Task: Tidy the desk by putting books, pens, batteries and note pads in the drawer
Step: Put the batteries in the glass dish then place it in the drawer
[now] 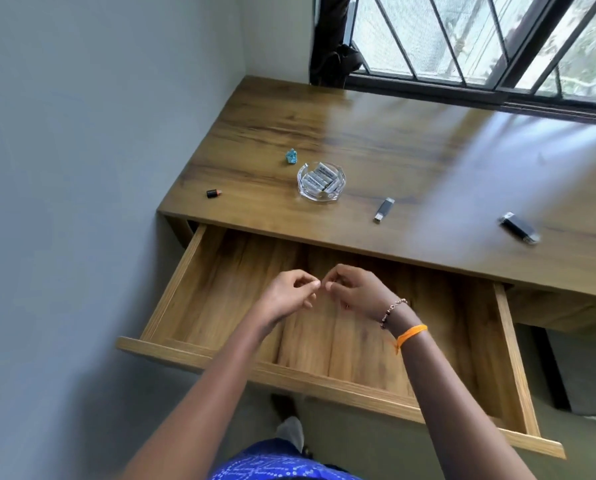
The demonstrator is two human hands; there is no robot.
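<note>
The wooden drawer under the desk stands pulled wide open, and I see nothing lying in it. Above its middle, my left hand and my right hand hover with fingertips nearly touching; the fingers are curled and no object shows in either. On the desk, a clear glass dish holds several white batteries, beyond both hands.
On the desktop lie a small black and red item at the left, a teal crumpled piece, a silver-black USB stick and a black USB stick. A barred window runs behind the desk. A wall borders the left.
</note>
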